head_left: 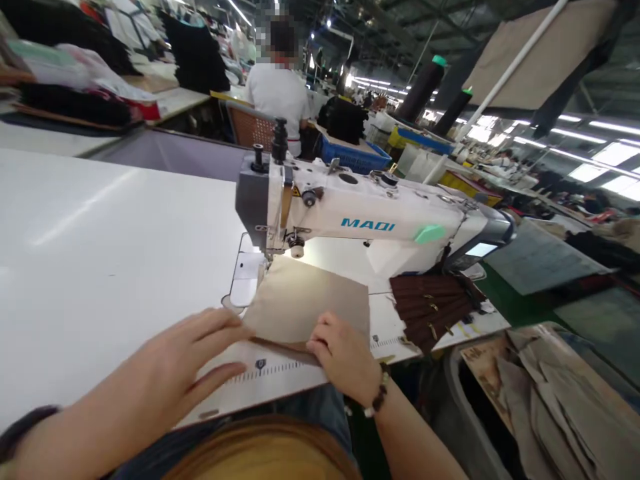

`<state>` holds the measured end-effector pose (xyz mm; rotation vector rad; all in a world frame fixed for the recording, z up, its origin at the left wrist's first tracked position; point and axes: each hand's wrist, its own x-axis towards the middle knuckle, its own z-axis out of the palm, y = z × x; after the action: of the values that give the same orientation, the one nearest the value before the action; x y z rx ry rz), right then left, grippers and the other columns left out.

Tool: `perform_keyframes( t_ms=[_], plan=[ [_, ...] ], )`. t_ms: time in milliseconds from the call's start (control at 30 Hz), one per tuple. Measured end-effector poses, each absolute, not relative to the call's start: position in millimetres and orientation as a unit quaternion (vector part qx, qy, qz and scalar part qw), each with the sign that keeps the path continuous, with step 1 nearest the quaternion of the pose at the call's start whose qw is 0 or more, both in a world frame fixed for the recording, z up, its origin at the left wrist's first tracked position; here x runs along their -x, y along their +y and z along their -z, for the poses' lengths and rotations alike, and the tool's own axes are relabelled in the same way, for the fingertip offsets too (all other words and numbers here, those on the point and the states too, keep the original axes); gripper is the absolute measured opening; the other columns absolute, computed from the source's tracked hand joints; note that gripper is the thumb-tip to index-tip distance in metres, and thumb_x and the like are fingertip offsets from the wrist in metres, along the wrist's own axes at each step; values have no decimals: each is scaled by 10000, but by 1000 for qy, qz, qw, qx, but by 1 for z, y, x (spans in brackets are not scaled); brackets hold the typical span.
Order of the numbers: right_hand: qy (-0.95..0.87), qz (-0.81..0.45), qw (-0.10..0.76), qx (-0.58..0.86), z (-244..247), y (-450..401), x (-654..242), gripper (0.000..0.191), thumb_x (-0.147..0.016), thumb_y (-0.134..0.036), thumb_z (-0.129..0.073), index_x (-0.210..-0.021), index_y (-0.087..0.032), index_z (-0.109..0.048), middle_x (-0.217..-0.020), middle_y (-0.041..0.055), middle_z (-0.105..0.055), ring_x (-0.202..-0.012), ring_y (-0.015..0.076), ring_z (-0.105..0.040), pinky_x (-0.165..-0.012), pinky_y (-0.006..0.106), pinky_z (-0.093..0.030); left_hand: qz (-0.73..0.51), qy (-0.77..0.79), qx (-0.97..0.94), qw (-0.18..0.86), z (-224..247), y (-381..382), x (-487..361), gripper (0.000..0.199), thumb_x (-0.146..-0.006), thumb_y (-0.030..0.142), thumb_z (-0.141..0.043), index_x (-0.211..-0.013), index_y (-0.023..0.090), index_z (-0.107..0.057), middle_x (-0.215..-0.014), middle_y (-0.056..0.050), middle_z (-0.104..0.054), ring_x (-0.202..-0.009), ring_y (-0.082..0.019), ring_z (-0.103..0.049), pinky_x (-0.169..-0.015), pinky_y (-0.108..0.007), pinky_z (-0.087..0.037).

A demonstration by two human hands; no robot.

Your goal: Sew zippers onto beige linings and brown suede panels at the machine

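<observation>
A beige fabric piece [310,300] lies flat on the white table, its upper left corner beside the needle area of the white sewing machine [365,220]. At the fabric's lower left corner is my left hand [200,353], thumb apart from the fingers, fingertips touching the edge. My right hand [345,360], with a beaded bracelet at the wrist, has its fingers curled and pinched on the fabric's front edge. Part of that edge is hidden under the fingers.
Brown zippered pieces [435,307] lie right of the machine. A grey bin [460,400] of cloth stands at the lower right. The white tabletop [100,267] extends left. A person in white [280,93] sits beyond the machine.
</observation>
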<state>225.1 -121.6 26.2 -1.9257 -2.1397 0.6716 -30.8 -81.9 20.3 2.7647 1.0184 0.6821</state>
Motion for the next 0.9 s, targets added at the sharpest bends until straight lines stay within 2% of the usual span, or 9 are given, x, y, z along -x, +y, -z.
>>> perform_keyframes(
  t_ms=[67, 167, 267, 367, 533, 667, 800, 833, 900],
  plan=[
    [-728, -206, 33, 654, -29, -117, -223, 204, -918, -202, -518, -764, -155, -644, -892, 25, -606, -827, 133, -583, -721, 252, -393, -201, 337, -909, 141, -13, -63, 16, 402, -954, 511, -403, -988, 217, -675, -1006, -36, -628, -880, -175, -633, -808, -278, -526],
    [-735, -191, -30, 650, -34, -109, -223, 208, -933, -227, -488, -799, -157, -632, -874, 34, -621, -817, 146, -582, -676, 259, -338, -161, 359, -887, 242, -3, -39, 3, 362, -933, 361, -409, -769, 205, -692, -830, -28, -611, -728, -147, -624, -682, -247, -512],
    [-738, -198, -57, 643, -36, -102, -225, 206, -941, -231, -474, -818, -155, -622, -880, 44, -641, -818, 152, -583, -664, 265, -302, -152, 391, -867, 270, 0, -26, 2, 245, -863, 281, -480, -766, 202, -690, -815, -20, -599, -712, -141, -609, -674, -240, -486],
    [-734, -214, -42, 643, -35, -101, -228, 186, -940, -203, -476, -818, -150, -606, -871, 43, -644, -825, 152, -580, -680, 264, -297, -124, 395, -865, 283, -4, -19, 2, 186, -836, 239, -516, -771, 200, -686, -812, -12, -600, -726, -137, -600, -686, -231, -469],
    [-720, -222, 2, 658, -31, -108, -229, 164, -932, -171, -486, -803, -154, -586, -853, 30, -628, -814, 144, -570, -698, 255, -305, -99, 410, -864, 274, -7, -7, -5, 190, -825, 234, -564, -651, 177, -613, -770, -2, -572, -684, -127, -571, -645, -229, -436],
    [-701, -227, -5, 676, -30, -107, -225, 153, -923, -162, -493, -798, -154, -581, -872, 35, -636, -842, 157, -586, -719, 258, -331, -84, 442, -857, 250, -3, -5, -9, 221, -810, 226, -612, -605, 162, -559, -746, -3, -549, -630, -132, -537, -593, -251, -403],
    [-687, -220, -39, 691, -31, -105, -220, 107, -929, -179, -490, -888, -156, -587, -893, 48, -658, -863, 193, -622, -709, 276, -366, -98, 465, -857, 199, 0, -15, -9, 60, -832, 206, -617, -817, 149, -606, -895, -40, -570, -718, -168, -556, -647, -287, -424],
    [-686, -221, -50, 691, -32, -105, -218, 107, -933, -174, -482, -954, -159, -586, -904, 50, -665, -868, 201, -634, -702, 279, -376, -105, 449, -872, 164, -1, -20, -9, 50, -848, 185, -596, -883, 151, -609, -959, -56, -573, -775, -183, -564, -683, -299, -433],
    [-698, -223, -76, 676, -34, -106, -212, 249, -948, -144, -434, -1164, -192, -547, -938, 49, -678, -884, 209, -654, -688, 280, -398, -109, 388, -911, 88, -2, -29, -8, 111, -877, 127, -533, -933, 169, -619, -1042, -73, -580, -867, -209, -561, -748, -326, -434]
  ],
)
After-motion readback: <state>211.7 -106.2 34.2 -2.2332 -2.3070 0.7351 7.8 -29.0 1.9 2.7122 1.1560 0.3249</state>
